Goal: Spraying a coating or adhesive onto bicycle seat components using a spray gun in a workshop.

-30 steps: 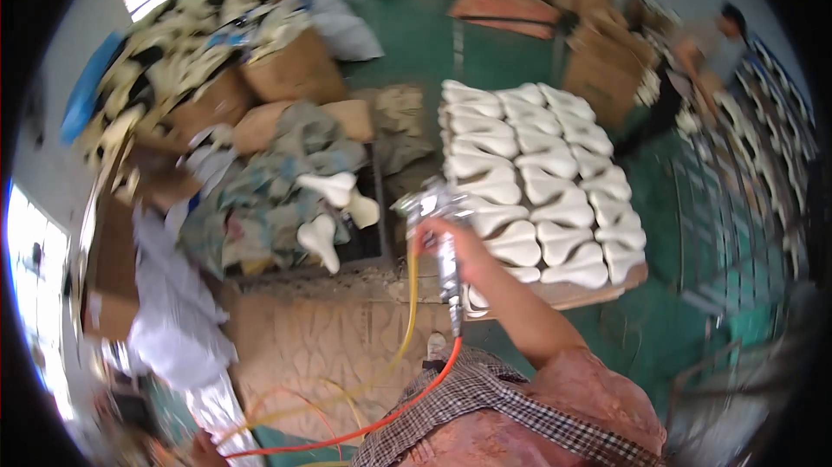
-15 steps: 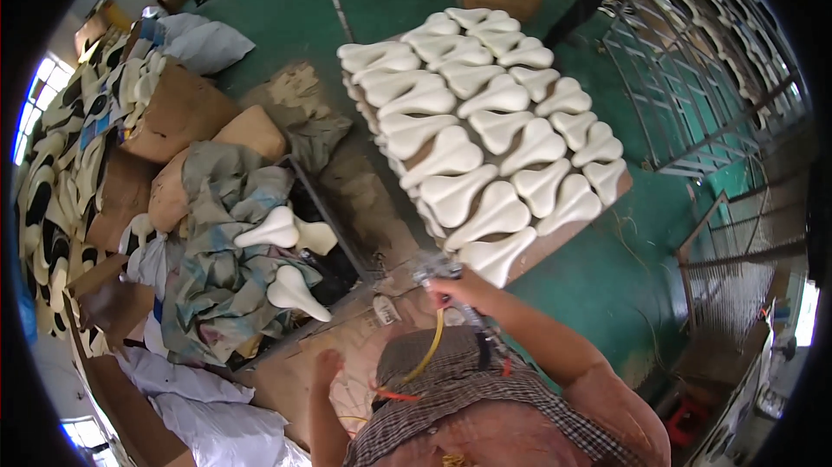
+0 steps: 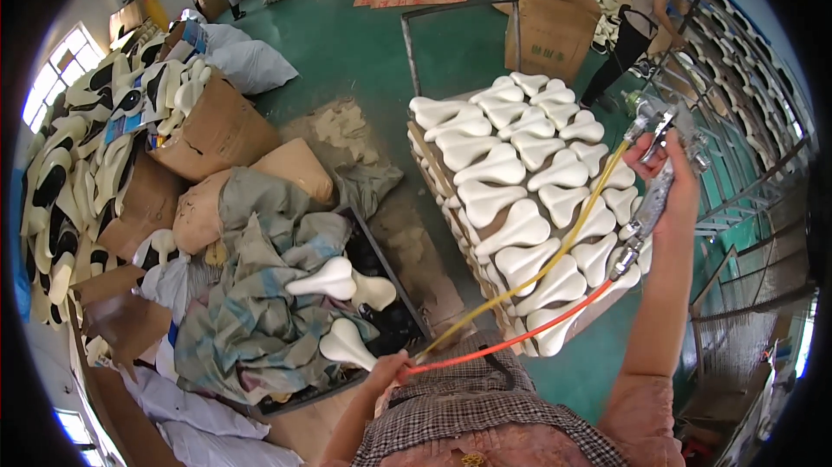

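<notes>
Raised at the right, my right hand (image 3: 674,165) is wrapped round a metal spray gun (image 3: 648,217). A yellow hose (image 3: 568,243) and a red hose (image 3: 529,333) run from the gun down to my left hand (image 3: 392,372). That hand is closed round the hoses near my apron. Rows of white bicycle saddle pads (image 3: 516,226) lie on a board-topped cart, with the spray gun above its right side. Two loose saddle pads (image 3: 322,280) (image 3: 345,344) rest on a crumpled grey cloth (image 3: 251,294) to the left.
Cardboard boxes (image 3: 227,133) and heaped saddle parts (image 3: 65,181) stand at the left. A metal cart handle (image 3: 407,42) rises at the far end. Racks (image 3: 719,177) line the right side, where another person (image 3: 641,25) stands bent. White sacks (image 3: 208,424) lie at the lower left.
My right hand has lifted the spray gun from near my waist up to the right. My left hand has come in onto the hoses, now stretched between both hands. The view has tilted up.
</notes>
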Demonstrator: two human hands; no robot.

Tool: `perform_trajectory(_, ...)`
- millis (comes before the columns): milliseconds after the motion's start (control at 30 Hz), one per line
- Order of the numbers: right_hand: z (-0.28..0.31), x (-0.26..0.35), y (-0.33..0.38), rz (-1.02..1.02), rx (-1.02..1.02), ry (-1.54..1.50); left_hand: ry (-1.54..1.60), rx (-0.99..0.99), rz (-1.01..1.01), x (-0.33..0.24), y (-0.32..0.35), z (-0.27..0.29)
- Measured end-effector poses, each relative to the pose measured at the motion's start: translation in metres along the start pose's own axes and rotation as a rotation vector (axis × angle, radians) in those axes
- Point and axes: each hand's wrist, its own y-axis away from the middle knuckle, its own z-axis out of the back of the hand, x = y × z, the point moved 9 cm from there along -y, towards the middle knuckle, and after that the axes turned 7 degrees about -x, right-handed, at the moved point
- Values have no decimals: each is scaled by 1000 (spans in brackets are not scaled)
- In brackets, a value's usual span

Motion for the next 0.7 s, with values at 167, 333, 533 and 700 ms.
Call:
perform_trajectory(167, -94, 3, -22, -108, 190, -207, 438, -301, -448, -167, -46, 52)
perform_trajectory(333, -150, 39, -120, 171, 310, -371, 335, 664, -120, -190, -118, -95)
perform_trajectory(533, -111, -89, -257, 38, 74, 394, -691, 150, -398, -192, -156, -32)
perform_trajectory(700, -104, -198, -276, -136, 115, 565, -18, -473, -140, -284, -110, 110)
